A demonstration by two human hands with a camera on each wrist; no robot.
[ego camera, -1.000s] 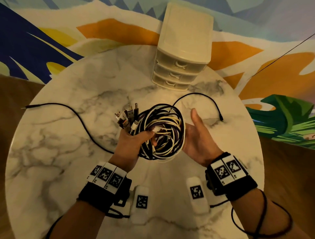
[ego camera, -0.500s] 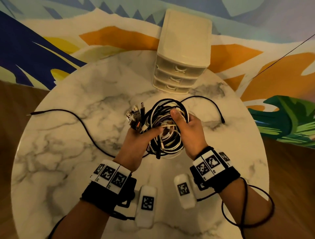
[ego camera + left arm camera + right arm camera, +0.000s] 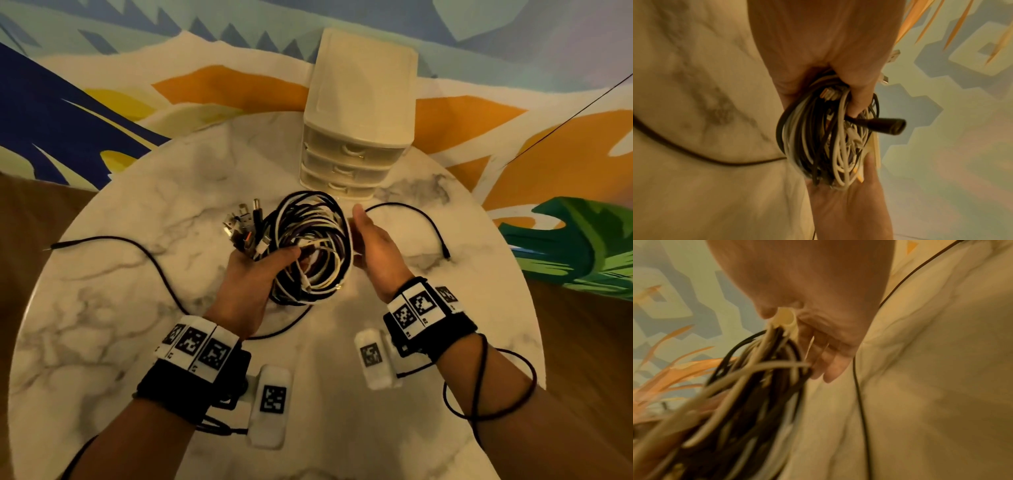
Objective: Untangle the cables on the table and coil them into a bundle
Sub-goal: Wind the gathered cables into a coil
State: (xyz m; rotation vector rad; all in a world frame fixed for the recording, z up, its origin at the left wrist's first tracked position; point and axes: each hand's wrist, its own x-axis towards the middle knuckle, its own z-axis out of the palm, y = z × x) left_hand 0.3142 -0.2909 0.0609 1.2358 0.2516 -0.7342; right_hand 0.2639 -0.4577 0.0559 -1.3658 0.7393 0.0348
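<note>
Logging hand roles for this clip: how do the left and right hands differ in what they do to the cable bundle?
The left hand grips the cable bundle, thumb curled over its strands with the plugs sticking out above; the right hand has straight fingers laid flat against the bundle's side. The left carries it; the right only steadies. Both touch the same coil, held above the table.

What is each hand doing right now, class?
Left hand: fingers curled round the cable bundle, gripping it.
Right hand: open, fingers straight, palm against the bundle's side.
</note>
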